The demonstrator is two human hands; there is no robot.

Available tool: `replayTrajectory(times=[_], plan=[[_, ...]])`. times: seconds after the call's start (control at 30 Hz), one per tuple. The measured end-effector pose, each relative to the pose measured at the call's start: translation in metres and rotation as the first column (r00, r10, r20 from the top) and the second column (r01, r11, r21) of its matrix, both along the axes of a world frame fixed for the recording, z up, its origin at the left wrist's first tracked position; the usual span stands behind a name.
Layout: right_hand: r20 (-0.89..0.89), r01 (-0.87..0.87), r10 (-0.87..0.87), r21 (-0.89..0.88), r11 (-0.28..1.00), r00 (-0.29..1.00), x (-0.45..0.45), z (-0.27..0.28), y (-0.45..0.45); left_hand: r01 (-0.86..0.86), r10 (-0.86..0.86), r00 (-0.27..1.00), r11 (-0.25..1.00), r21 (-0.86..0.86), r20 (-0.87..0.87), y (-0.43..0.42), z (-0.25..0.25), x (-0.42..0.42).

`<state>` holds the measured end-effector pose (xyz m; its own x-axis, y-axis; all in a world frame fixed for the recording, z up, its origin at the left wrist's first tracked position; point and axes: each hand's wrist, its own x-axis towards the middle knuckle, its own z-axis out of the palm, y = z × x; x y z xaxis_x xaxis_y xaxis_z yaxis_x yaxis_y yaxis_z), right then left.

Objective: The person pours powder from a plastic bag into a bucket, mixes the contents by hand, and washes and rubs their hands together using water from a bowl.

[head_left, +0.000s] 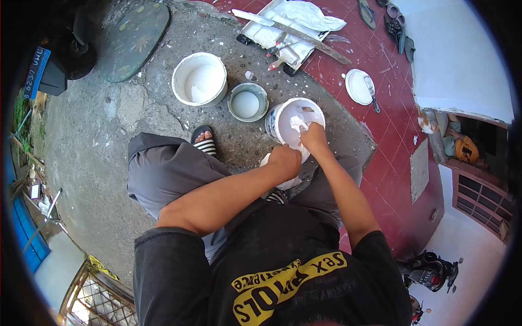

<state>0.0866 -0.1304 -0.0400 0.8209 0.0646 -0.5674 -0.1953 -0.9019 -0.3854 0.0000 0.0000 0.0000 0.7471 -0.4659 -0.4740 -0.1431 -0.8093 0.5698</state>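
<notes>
My right hand (314, 138) is closed over the near right rim of a white bucket (270, 120), its fingers around something too small to make out. Inside the bucket are whitish liquid and a thick white lump (298, 123). Just left of it, my left hand (286, 161) is closed at the near side of the bucket, above a white bag or cloth (291, 183); what its fingers hold is hidden. A small grey-green pail (261, 112) with pale liquid and a larger white bucket (222, 94) with white residue stand to the left.
Ahead lies a paint-stained tray (258, 32) with brushes, plastic and a long board (321, 44). On the red tiles are a white lid (355, 87) with a scraper and several sandals (395, 28). A person (466, 149) sits at the doorway, right. A round slab (133, 42) lies far left.
</notes>
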Motion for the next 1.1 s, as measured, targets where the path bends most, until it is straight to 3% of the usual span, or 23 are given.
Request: replayTrajectory(times=[0.1, 0.2, 0.27, 0.3, 0.37, 0.4, 0.47, 0.57, 0.8, 0.87, 1.1], plan=[[0.036, -0.017, 0.016, 0.041, 0.999, 0.999, 0.002, -0.004, -0.002, -0.010, 0.010, 0.999, 1.000, 0.006, 0.037, 0.001, -0.004, 0.000], [-0.074, 0.101, -0.094, 0.107, 0.989, 0.993, 0.002, -0.003, -0.003, -0.016, 0.017, 0.999, 1.000, -0.014, 0.040, 0.001, -0.003, -0.003], [0.146, 0.049, -0.058, 0.066, 0.997, 0.988, 0.001, -0.020, -0.009, -0.022, 0.023, 0.999, 0.999, -0.031, 0.037, 0.001, -0.005, -0.004], [0.146, 0.049, -0.058, 0.065, 0.997, 0.988, 0.001, -0.015, -0.006, -0.022, 0.023, 0.999, 0.999, -0.032, 0.036, 0.002, -0.004, -0.004], [-0.241, 0.452, -0.396, 0.266, 0.851, 0.886, 0.002, 0.003, 0.007, -0.012, 0.013, 1.000, 1.000, -0.025, 0.027, 0.004, 0.002, -0.003], [-0.241, 0.452, -0.395, 0.267, 0.851, 0.887, 0.002, -0.003, 0.006, -0.013, 0.014, 1.000, 1.000, -0.024, 0.027, 0.003, 0.000, -0.003], [-0.365, 0.586, -0.467, 0.364, 0.724, 0.805, 0.001, -0.017, 0.005, -0.013, 0.015, 0.999, 1.000, -0.026, 0.047, 0.002, -0.004, -0.003], [-0.353, 0.668, -0.568, 0.384, 0.637, 0.744, 0.001, -0.007, 0.015, 0.006, -0.006, 1.000, 1.000, -0.012, 0.029, 0.001, -0.004, -0.004], [-0.307, 0.650, -0.575, 0.423, 0.631, 0.758, -0.002, -0.034, 0.004, 0.023, -0.023, 1.000, 1.000, -0.003, -0.018, 0.001, -0.001, -0.002], [-0.185, 0.560, -0.534, 0.396, 0.727, 0.825, -0.002, -0.041, 0.000, 0.016, -0.016, 1.000, 1.000, -0.005, -0.025, 0.001, -0.002, -0.002], [-0.126, 0.527, -0.519, 0.352, 0.773, 0.846, -0.004, -0.031, 0.003, 0.016, -0.017, 0.998, 1.000, -0.007, -0.064, -0.001, -0.002, 0.000]])
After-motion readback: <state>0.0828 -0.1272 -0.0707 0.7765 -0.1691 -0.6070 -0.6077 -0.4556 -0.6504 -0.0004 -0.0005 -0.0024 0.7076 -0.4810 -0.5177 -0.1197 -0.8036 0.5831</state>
